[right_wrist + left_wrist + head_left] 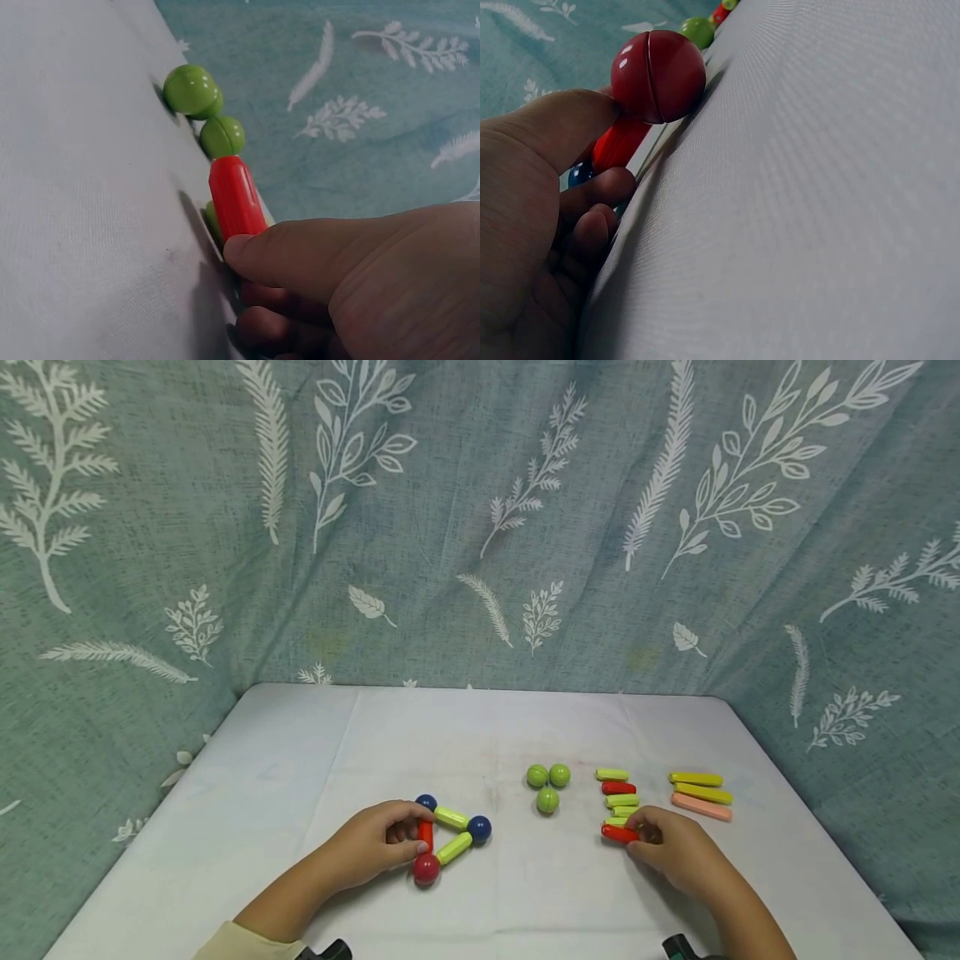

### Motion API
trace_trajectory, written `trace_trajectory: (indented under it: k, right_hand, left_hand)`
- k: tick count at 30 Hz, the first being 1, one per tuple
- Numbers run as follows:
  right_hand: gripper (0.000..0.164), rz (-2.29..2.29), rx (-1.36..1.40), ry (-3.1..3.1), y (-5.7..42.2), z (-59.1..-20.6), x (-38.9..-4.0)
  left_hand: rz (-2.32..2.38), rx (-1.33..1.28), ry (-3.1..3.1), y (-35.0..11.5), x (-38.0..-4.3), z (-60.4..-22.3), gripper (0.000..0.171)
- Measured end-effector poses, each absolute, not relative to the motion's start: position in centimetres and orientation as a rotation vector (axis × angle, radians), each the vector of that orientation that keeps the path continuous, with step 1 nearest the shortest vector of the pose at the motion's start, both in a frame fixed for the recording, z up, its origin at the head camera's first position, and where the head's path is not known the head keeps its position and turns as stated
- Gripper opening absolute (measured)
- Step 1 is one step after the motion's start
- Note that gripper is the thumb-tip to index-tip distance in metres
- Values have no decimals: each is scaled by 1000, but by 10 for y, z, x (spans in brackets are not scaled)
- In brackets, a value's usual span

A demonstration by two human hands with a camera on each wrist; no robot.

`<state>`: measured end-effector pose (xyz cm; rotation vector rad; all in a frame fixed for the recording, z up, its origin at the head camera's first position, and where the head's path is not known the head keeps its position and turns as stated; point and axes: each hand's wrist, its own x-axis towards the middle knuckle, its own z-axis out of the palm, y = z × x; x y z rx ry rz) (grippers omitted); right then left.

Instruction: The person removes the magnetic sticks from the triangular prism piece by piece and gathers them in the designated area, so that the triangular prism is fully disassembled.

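My left hand [378,837] grips one side of a toy triangle of rods and balls on the white table. That side is a red rod [425,835], between a red ball [427,869] at the near corner and a blue ball [426,802] at the far one. Two lime rods [452,817] run to a second blue ball [479,828] on the right. In the left wrist view the thumb lies beside the red ball [658,76]. Between thumb and fingers, my right hand [678,847] pinches another red rod [236,195] by one end, next to the loose short rods.
Three green balls [547,800] sit together mid-table. Beyond my right hand lie several short lime rods [622,800] and a red one [618,787]. Farther right are two long yellow rods [696,779] and a peach rod [701,807]. A leaf-patterned curtain [450,527] surrounds the table.
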<state>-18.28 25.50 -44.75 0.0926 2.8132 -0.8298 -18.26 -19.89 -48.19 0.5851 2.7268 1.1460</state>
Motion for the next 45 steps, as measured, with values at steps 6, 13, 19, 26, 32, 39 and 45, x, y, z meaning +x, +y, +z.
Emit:
trace_trajectory:
  k: [6, 13, 19, 26, 32, 39, 45]
  right_hand:
    - [26, -826, 105, 2804, 262, -448, -182]
    - [26, -827, 110, 2818, 265, -448, -182]
    - [26, -844, 127, 2830, 263, -450, -185]
    - [25, -844, 170, 2839, 262, -452, -186]
    - [29, -829, 195, 2847, 260, -452, -186]
    - [33, -798, 191, 2897, 255, -446, -184]
    - [24, -929, 174, 2902, 232, -441, -177]
  left_hand:
    - [1148, 602, 2729, -198, -183, -481, 34]
    - [1149, 595, 2732, -198, -182, -480, 33]
    - [1155, 586, 2730, -199, -181, -478, 33]
    - [1159, 584, 2722, -200, -181, -478, 33]
    - [1146, 572, 2725, -200, -181, -481, 33]
    - [1176, 557, 2699, -199, -182, -480, 38]
    - [1251, 534, 2681, -199, -182, -479, 62]
